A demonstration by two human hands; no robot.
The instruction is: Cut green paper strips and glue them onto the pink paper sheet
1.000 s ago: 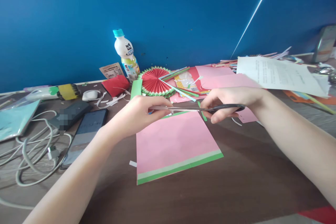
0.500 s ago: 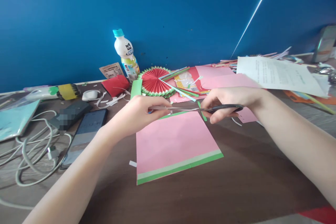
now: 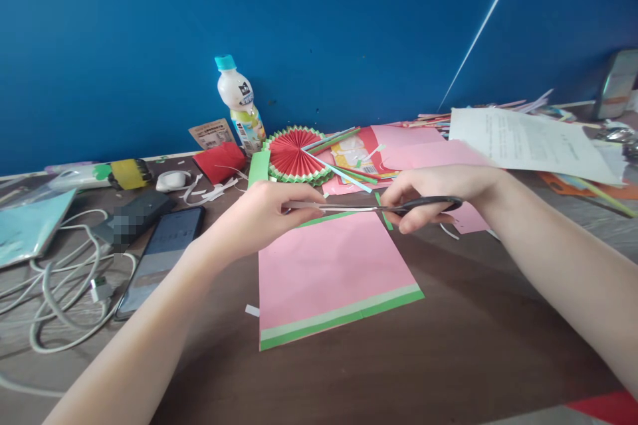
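In the head view my right hand [image 3: 421, 189] grips a pair of scissors [image 3: 438, 202] by the black handle, blades pointing left. My left hand [image 3: 266, 212] pinches a narrow white strip [image 3: 366, 210] between thumb and fingers, and the strip runs along the scissor blades. Whether the blades are cutting it I cannot tell. Below both hands lies a pink sheet [image 3: 333, 265] with pale and dark green bands along its near edge and green showing at its far edge. A thin green strip [image 3: 383, 212] rests beside my right fingertips.
Behind the hands stand a pleated red and green paper fan [image 3: 296, 156] and a bottle [image 3: 242, 106] by the blue wall. At left are a phone [image 3: 159, 259], a coiled white cable [image 3: 47, 305] and a dark box [image 3: 132, 219]. A printed sheet [image 3: 528, 143] lies at back right.
Both hands have stayed almost in place. The white strip under the scissor blades looks slightly straighter and closer to the blades than before.
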